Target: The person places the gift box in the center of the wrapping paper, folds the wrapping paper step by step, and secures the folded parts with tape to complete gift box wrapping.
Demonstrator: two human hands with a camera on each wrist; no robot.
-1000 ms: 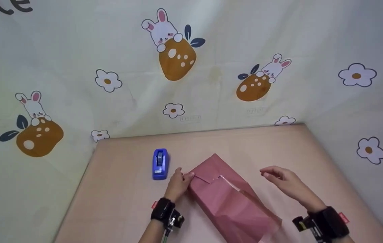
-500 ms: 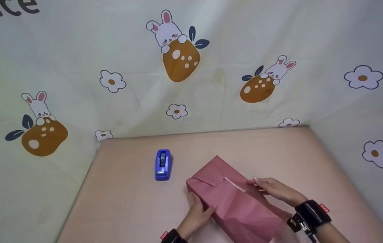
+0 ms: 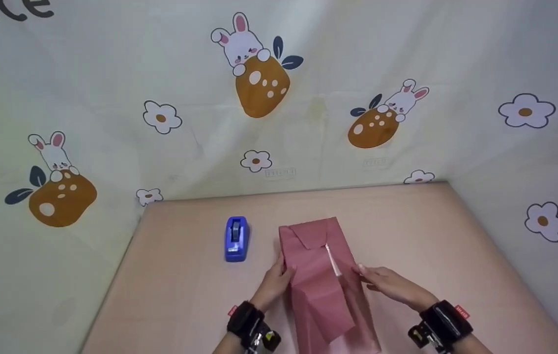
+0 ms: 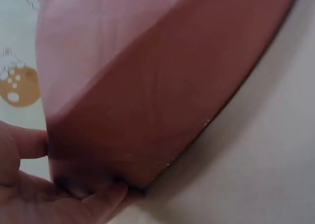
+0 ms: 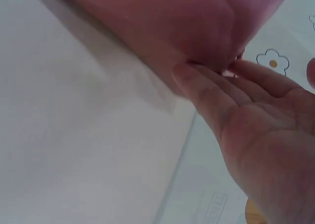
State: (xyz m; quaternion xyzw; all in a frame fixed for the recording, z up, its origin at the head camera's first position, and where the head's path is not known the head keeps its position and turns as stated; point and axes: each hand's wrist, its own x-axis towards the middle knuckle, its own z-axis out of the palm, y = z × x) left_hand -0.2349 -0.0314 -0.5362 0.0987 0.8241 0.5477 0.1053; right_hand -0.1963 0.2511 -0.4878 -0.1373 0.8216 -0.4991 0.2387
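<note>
A long parcel in dusty-pink wrapping paper (image 3: pixel 314 282) lies on the table, its far end folded into a pointed flap. A narrow white strip shows along the paper's overlap, and a loose paper edge stands up near the front. My left hand (image 3: pixel 274 282) holds the parcel's left side, thumb on the top edge, other fingers down the side; in the left wrist view that hand (image 4: pixel 59 199) wraps a lower edge. Against the right side rests my right hand (image 3: pixel 392 285). Its fingers (image 5: pixel 206 88) lie nearly straight against the paper in the right wrist view.
A blue tape dispenser (image 3: pixel 236 240) stands on the table (image 3: pixel 185 285), to the left of the parcel. Behind rises a pale cloth backdrop (image 3: pixel 308 147) printed with rabbits and flowers, which also borders both sides of the table.
The parcel has turned from a slant to nearly straight, far end swinging leftward. My right hand has come in from the right to its side; my left has shifted down along the left side.
</note>
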